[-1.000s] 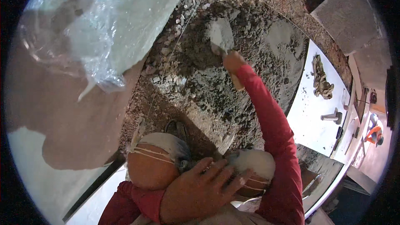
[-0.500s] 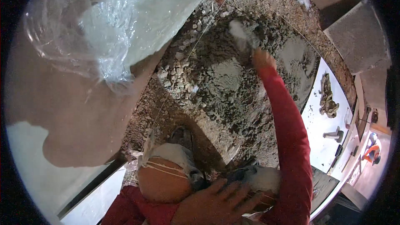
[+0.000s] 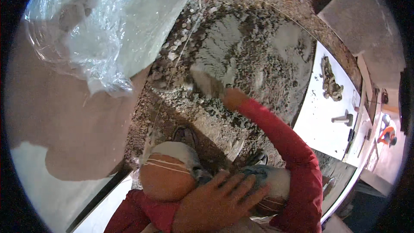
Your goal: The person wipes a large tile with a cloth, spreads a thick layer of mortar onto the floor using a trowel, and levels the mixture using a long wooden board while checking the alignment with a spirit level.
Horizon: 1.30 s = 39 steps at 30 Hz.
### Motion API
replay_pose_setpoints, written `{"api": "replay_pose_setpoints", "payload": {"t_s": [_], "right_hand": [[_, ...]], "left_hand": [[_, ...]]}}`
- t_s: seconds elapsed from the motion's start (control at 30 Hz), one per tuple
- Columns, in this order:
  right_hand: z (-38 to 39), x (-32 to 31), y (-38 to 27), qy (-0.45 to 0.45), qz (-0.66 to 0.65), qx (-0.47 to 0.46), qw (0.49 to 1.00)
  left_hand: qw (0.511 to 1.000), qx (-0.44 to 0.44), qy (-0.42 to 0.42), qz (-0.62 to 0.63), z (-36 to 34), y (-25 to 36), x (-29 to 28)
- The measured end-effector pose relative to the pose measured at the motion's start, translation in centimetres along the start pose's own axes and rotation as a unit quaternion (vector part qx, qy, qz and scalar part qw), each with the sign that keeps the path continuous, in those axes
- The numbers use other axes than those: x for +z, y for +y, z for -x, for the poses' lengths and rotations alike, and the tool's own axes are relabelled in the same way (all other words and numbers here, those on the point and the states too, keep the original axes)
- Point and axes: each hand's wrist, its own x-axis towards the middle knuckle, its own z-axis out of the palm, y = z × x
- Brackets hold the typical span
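My right hand [image 3: 235,98] is closed around the handle of a trowel [image 3: 205,81], whose blade is blurred by motion. The blade is low over the left side of a patch of dark, crumbly mortar. Just beyond it lies a smoothed grey streak of mortar [image 3: 220,34], with ridges across it. My left hand [image 3: 224,203] lies with its fingers spread across my legs, holding nothing. Next to it is an orange-brown knee pad [image 3: 166,183] with pale cords around it.
Clear plastic wrapping [image 3: 99,34] lies on the slab at the left. A taut string [image 3: 183,51] crosses the gravel. On the right, a white board [image 3: 308,116] bears a hammer [image 3: 343,118] and a crumpled, dirty cloth-like thing [image 3: 330,80]. Another person [image 3: 387,136] is far off at the right.
My right hand has swung left and nearer to me with the trowel. A smoothed streak now shows in the mortar at the far left. The left hand stays on my legs.
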Motion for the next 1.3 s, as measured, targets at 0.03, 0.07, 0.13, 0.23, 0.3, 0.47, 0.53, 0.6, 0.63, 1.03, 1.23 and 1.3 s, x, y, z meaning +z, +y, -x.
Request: {"api": "replay_pose_setpoints", "payload": {"t_s": [0.03,0.07,0.13,0.23,0.3,0.47,0.53,0.6,0.63,1.03,1.23,1.3], "right_hand": [[2.2,1.0,-0.4,0.007,0.001,0.033,0.999],[4.7,1.8,0.1,0.0,0.007,0.045,0.999],[8.6,2.2,3.4,-0.015,0.071,0.137,0.988],[11.6,0.7,11.3,0.058,0.094,0.268,0.957],[11.3,-0.7,15.1,0.145,0.132,0.246,0.949],[6.3,-7.0,20.2,0.149,0.135,0.293,0.935],[4.1,-8.9,21.8,0.131,0.125,0.315,0.932],[2.5,-9.7,24.1,0.177,0.237,0.25,0.922],[1.6,-9.6,25.3,0.179,0.238,0.244,0.923],[-5.4,-13.1,26.0,0.146,-0.056,0.258,0.953],[-0.7,-12.9,25.7,0.328,-0.465,0.294,0.768],[-4.8,-12.3,25.1,0.366,-0.216,0.321,0.846]], "left_hand": [[1.0,0.011,0.0,-0.003,0.1,0.1,-0.1],[1.0,0.005,0.0,0.007,0.3,0.3,-0.3],[1.0,-0.004,0.003,0.023,0.4,0.3,-0.5],[0.999,0.001,-0.03,0.012,-0.5,0.1,-0.4],[0.999,0.01,-0.034,0.003,-1.7,-0.5,-0.1],[0.994,0.002,-0.097,0.056,-4.2,-1.9,0.2],[0.991,-0.007,-0.102,0.089,-4.8,-2.6,0.3],[0.988,-0.029,-0.11,0.102,-5.3,-3.5,0.3],[0.989,-0.034,-0.106,0.1,-5.4,-4.0,0.3],[0.963,-0.061,-0.176,0.193,-6.0,-4.4,-1.4],[0.969,-0.003,-0.151,0.195,-5.8,-5.9,-2.0],[0.971,-0.006,-0.156,0.183,-6.2,-6.2,-2.1]]}}
